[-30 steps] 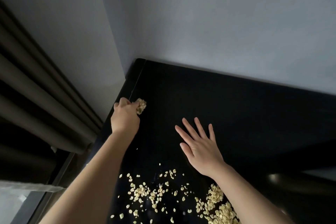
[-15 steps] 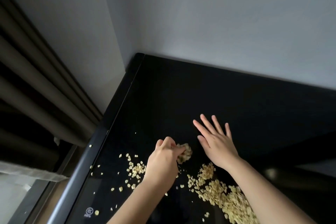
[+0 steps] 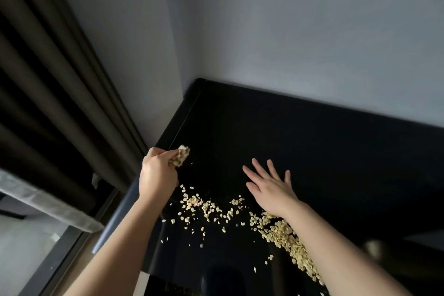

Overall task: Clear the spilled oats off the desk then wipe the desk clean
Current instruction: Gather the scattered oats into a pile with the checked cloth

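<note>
Pale spilled oats (image 3: 211, 209) lie scattered on the glossy black desk (image 3: 312, 142), with a thicker pile (image 3: 286, 238) along my right forearm. My left hand (image 3: 157, 174) is raised near the desk's left edge, fingers curled round a small wad of oats (image 3: 181, 154) that sticks out past the fingertips. A few flakes hang in the air just below it. My right hand (image 3: 271, 186) lies flat on the desk with straight, spread fingers, its outer edge against the thick pile.
A grey wall (image 3: 288, 31) meets the desk's back and left corner. Dark curtains (image 3: 48, 94) hang at the left, above a window ledge (image 3: 45, 202). The desk's left edge (image 3: 125, 214) drops off beside my left forearm.
My left hand has lifted from the oats in the middle of the desk and moved left toward the edge, carrying a pinch of oats. My right hand has stayed flat.
</note>
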The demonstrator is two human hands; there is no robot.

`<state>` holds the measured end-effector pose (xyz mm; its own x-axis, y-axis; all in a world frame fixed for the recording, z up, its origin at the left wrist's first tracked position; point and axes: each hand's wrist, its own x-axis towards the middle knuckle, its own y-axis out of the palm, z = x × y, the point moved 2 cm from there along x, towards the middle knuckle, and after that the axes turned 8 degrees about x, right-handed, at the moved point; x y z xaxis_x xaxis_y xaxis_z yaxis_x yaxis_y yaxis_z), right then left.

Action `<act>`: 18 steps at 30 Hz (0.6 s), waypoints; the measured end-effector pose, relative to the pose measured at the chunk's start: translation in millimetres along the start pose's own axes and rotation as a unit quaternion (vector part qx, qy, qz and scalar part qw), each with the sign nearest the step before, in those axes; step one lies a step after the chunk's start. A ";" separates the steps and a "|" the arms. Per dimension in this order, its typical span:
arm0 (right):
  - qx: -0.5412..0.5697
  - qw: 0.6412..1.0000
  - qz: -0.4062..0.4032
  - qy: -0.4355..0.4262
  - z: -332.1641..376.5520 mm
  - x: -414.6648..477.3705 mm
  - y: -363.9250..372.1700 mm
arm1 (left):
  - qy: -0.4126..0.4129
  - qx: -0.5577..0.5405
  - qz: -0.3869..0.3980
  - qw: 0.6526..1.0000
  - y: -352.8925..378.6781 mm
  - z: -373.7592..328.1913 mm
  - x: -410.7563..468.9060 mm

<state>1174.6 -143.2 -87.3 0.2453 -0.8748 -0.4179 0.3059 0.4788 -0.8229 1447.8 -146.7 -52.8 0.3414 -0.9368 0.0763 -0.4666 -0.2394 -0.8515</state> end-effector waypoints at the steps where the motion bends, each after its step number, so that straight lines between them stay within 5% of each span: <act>1: -0.002 1.000 -0.005 -0.006 4.4 4.2 1.6 | -0.002 0.025 -0.002 1.000 4.2 3.1 8.5; 10: -0.029 0.999 -0.034 -0.008 4.9 14.9 11.3 | 0.107 0.156 0.112 0.976 44.8 -28.0 -17.7; 18: -0.022 0.999 -0.031 0.009 13.3 13.8 12.8 | 0.124 0.039 0.131 0.983 33.8 -14.9 -64.7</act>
<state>1194.2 -148.2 -98.4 0.2108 -0.9044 -0.3710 0.2792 0.4194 -0.8638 1397.8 -98.0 -78.8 0.0047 -0.9994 -0.0355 -0.4448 0.0297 -0.8951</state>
